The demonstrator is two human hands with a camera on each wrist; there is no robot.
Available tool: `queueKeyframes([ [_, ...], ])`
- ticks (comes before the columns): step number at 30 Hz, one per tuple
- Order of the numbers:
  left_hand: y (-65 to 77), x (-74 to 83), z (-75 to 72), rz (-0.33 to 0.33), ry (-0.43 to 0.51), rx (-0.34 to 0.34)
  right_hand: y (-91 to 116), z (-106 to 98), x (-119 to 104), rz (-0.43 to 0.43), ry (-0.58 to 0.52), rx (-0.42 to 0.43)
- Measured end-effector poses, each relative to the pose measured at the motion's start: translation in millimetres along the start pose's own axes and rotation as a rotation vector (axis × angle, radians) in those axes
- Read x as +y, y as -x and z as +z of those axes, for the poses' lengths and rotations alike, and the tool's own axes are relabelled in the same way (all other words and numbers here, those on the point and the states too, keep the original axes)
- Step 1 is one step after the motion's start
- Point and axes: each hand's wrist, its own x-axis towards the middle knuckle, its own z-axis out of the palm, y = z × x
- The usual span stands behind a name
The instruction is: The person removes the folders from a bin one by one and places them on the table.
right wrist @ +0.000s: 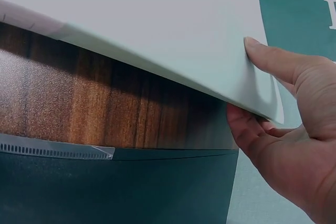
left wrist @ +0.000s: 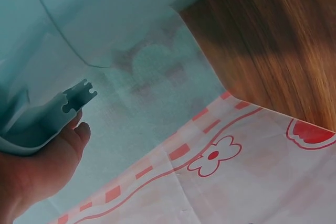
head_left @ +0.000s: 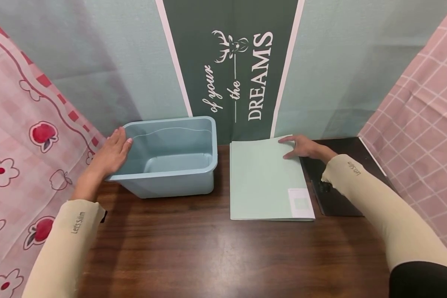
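Note:
A light blue plastic bin (head_left: 176,185) stands on the wooden table. My left hand (head_left: 111,154) rests at its left end, with extended fingers along the rim; the left wrist view has this hand (left wrist: 50,169) right by the bin's notched edge. To the right of the bin lies a pale green folder (head_left: 264,178) with a white label (head_left: 301,203) in its near right corner. My right hand (head_left: 304,147) pinches the folder's far right part, thumb on top and fingers below. In the right wrist view, the folder's edge (right wrist: 157,69) is raised off the table.
A flat black folder-like item (head_left: 342,182) lies under my right forearm; a clear perforated strip (right wrist: 58,149) runs along its edge. Grey-green cloth with printed words (head_left: 260,76) hangs behind, and pink patterned cloth (head_left: 421,124) stands at both sides.

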Motion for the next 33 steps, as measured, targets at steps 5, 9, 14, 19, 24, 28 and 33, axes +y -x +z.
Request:
queueKeyframes([
  [5,0.8,-1.9,1.1,-0.001,0.0,-0.007,-0.5,2.4,1.5,0.017,0.021,0.006],
  [9,1.1,-1.1,2.9,0.001,0.003,-0.009,-1.2,5.6,7.1,0.023,0.033,0.007],
  [14,0.4,1.4,2.2,0.006,0.014,-0.002,-1.0,7.6,11.7,0.013,0.066,0.02],
  [19,-1.7,1.8,1.6,0.018,0.016,-0.006,1.0,8.4,11.2,0.018,0.096,0.037],
  [24,-2.0,0.3,0.6,0.023,0.002,-0.019,1.8,8.4,8.1,0.02,0.123,0.049],
  [28,-1.0,-0.2,-0.3,0.028,-0.03,-0.024,4.3,3.4,2.9,-0.007,0.169,0.074],
  [33,0.2,-0.8,-2.8,0.027,-0.066,-0.053,10.4,-9.4,-8.3,-0.081,0.243,0.127],
])
